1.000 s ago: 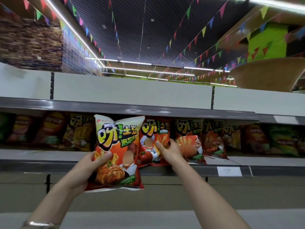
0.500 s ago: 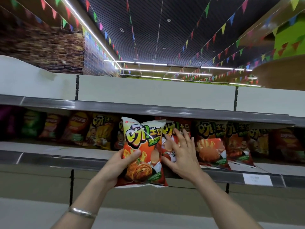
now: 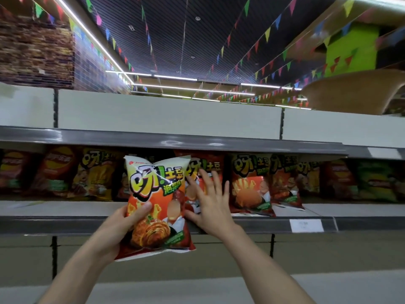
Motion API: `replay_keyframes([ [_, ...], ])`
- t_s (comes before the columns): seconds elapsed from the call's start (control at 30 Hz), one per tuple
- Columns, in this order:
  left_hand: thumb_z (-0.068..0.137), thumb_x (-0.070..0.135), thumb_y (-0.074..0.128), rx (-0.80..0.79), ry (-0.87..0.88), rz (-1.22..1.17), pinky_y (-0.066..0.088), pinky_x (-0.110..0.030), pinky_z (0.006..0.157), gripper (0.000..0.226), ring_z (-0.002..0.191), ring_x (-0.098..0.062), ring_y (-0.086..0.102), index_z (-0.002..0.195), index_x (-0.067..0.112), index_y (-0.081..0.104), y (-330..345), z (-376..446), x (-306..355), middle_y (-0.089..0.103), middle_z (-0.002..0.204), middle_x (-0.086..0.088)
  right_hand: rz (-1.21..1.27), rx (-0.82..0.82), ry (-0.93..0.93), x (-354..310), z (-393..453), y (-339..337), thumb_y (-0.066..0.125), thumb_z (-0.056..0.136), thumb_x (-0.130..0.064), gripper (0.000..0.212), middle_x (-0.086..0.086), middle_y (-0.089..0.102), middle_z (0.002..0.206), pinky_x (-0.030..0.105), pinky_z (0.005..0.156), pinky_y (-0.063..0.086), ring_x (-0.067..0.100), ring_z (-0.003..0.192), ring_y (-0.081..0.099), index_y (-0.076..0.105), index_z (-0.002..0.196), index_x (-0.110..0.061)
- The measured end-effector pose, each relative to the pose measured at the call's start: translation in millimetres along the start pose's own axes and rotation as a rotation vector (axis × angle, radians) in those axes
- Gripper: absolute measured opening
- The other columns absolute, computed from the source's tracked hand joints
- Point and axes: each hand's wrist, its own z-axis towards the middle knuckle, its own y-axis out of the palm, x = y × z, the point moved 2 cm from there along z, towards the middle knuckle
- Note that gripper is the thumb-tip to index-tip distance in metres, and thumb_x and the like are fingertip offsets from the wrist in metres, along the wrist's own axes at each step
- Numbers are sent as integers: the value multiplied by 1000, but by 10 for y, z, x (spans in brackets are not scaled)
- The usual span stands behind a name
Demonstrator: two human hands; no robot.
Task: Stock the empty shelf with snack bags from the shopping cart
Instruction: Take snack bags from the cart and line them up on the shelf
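My left hand (image 3: 122,227) grips an orange and white snack bag (image 3: 157,194) by its lower left side and holds it upright in front of the shelf (image 3: 65,208). My right hand (image 3: 210,200) is spread flat, fingers apart, against a red snack bag (image 3: 205,165) that stands on the shelf just behind and to the right of the held one. More bags of the same brand stand to the right (image 3: 249,183) and to the left (image 3: 96,174) along the shelf. The shopping cart is out of view.
The shelf above (image 3: 175,141) overhangs the row of bags. A white price tag (image 3: 306,225) is fixed on the shelf's front rail at the right. Darker red and green bags (image 3: 377,181) fill the far right, brown-red ones (image 3: 54,170) the far left.
My right hand let go of the red bag on the shelf and now lies flat against it. The held bag rose and moved right, nearer the shelf. The view shifted.
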Motion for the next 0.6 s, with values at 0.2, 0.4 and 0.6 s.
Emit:
replay_keyframes([
  [0.2, 18, 62, 94, -22, 8, -4, 54, -40, 79, 122, 93, -31, 74, 122, 8, 61, 201, -34, 29, 75, 106, -14, 143, 169, 0, -18, -205, -239, 51, 94, -44, 66, -7, 3, 165, 54, 119, -11, 19, 152, -12, 27, 154, -34],
  [0.4, 58, 51, 87, -74, 39, -37, 53, -46, 88, 84, 95, -30, 73, 128, 17, 57, 530, -93, 52, 75, 107, -10, 874, 133, 288, -72, -616, -724, 37, 93, -63, 41, -24, 42, 139, 40, 113, 39, -9, 130, 39, 38, 133, -58],
  [0.6, 74, 48, 70, -307, 25, -19, 58, -30, 83, 62, 106, -18, 70, 129, 25, 54, 1250, -181, 50, 73, 118, 0, 1205, -88, 404, 143, -1001, -938, 89, 65, -41, 104, -37, 59, 119, 17, 87, 52, -6, 114, 60, 15, 136, -59],
])
